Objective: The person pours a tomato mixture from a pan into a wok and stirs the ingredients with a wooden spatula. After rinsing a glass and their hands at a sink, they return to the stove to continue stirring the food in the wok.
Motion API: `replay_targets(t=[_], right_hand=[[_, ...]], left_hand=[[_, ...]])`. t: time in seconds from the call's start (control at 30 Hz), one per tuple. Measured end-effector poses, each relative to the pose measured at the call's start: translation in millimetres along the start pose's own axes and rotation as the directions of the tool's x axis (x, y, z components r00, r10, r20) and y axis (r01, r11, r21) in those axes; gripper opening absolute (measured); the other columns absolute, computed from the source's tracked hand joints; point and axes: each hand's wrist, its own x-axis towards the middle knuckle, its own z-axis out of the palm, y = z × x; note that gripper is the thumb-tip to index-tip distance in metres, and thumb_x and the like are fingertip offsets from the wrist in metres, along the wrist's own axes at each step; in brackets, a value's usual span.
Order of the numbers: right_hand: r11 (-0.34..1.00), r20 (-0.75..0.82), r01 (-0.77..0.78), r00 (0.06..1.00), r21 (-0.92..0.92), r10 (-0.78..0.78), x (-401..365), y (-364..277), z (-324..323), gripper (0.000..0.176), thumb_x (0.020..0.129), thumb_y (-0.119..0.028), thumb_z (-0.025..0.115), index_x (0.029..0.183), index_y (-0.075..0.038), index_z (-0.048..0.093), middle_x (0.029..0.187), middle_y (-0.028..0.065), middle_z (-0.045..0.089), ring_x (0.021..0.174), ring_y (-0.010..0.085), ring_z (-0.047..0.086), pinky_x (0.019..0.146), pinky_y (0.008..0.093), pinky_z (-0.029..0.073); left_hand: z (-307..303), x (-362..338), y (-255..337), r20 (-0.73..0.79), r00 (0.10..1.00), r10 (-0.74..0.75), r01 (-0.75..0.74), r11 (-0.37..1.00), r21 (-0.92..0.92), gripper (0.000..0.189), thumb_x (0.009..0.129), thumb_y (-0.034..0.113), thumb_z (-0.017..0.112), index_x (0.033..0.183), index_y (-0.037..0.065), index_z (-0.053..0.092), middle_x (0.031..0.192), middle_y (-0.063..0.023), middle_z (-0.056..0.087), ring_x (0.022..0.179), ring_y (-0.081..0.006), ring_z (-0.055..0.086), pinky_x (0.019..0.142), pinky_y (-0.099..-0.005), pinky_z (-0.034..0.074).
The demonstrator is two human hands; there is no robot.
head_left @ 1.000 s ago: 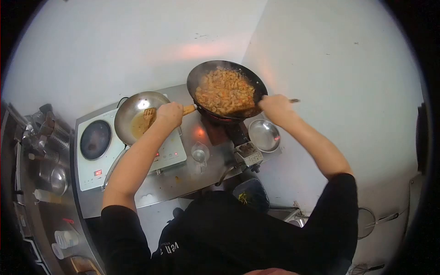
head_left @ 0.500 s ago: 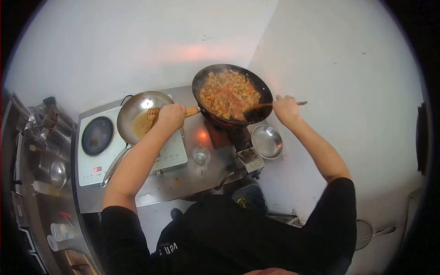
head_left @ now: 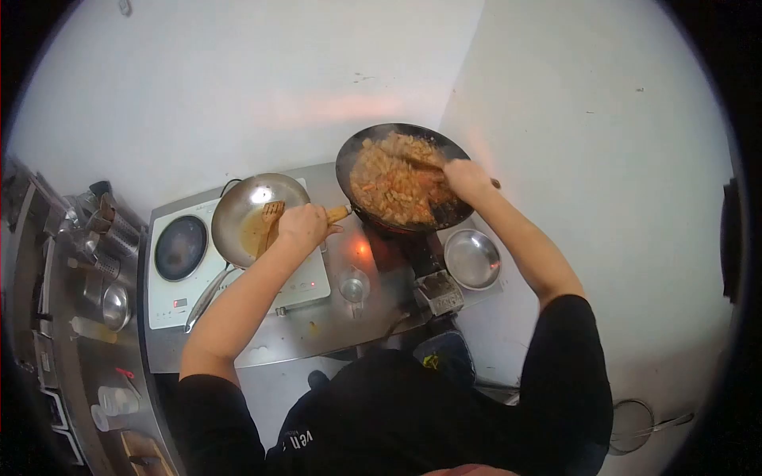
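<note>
Gripping wok (head_left: pixel 454 213) and spatula (head_left: pixel 425 165)

Holding handle (head_left: pixel 339 213) in left hand (head_left: pixel 303 226) with fingers wrapped round, between pan (head_left: pixel 232 222) at their left and wok at their right. Clasping spatula in right hand (head_left: pixel 468 181) with fingers closed, reaching food (head_left: pixel 390 186) at their left.

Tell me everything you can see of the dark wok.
The dark wok is wide and round, apparently blackened metal, with a light, wood-looking handle gripped by the left hand. Chopped orange-brown food covers much of its inside; bare wall shows at lower right. Light haze hangs over it. The right hand holds a utensil reaching into it.
</note>
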Motion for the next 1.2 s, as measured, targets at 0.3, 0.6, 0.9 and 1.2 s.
replay_targets(t=[0.3,0.6,0.9,1.2], right_hand=[[0.877,0.214,-0.457,0.881,0.148,0.422,-41,75,-7,0.021,0.082,-0.021,0.061,0.091,-0.003,0.065,0.093,0.0209,0.064,0.089,0.0352,0.063,0.076,0.0431,0.051],[0.870,0.092,-0.316,0.948,0.378,0.304,10,106,56,0.026,0.085,-0.029,0.059,0.089,-0.005,0.068,0.089,0.0187,0.066,0.085,0.0347,0.063,0.075,0.0438,0.050],[0.931,-0.071,-0.034,0.995,0.364,0.065,103,76,80,0.024,0.086,-0.031,0.054,0.088,-0.011,0.069,0.085,0.0140,0.066,0.083,0.0329,0.062,0.074,0.0437,0.049],[0.953,-0.106,0.287,0.955,0.098,-0.277,11,50,-36,0.020,0.085,-0.031,0.055,0.093,-0.019,0.068,0.083,0.0112,0.065,0.079,0.0297,0.063,0.067,0.0429,0.049]], left_hand=[[-11,7,-8,-0.011,1.000,-0.013,0.013,1.000,0.022,0.062,0.081,0.063,0.049,0.078,0.003,0.065,0.072,-0.0152,0.065,0.070,-0.0299,0.066,0.064,-0.0385,0.053],[7,13,-10,0.002,0.998,-0.066,0.066,0.998,0.002,0.059,0.082,0.061,0.049,0.080,0.005,0.066,0.073,-0.0137,0.066,0.071,-0.0289,0.066,0.066,-0.0375,0.053],[-15,16,-13,0.135,0.990,-0.029,0.020,0.998,0.063,0.056,0.081,0.059,0.052,0.082,0.004,0.066,0.077,-0.0121,0.066,0.072,-0.0264,0.066,0.065,-0.0364,0.053],[-14,12,-9,0.081,0.995,-0.050,0.044,0.996,0.076,0.055,0.082,0.058,0.052,0.083,0.005,0.066,0.078,-0.0119,0.067,0.075,-0.0268,0.067,0.066,-0.0373,0.053]])
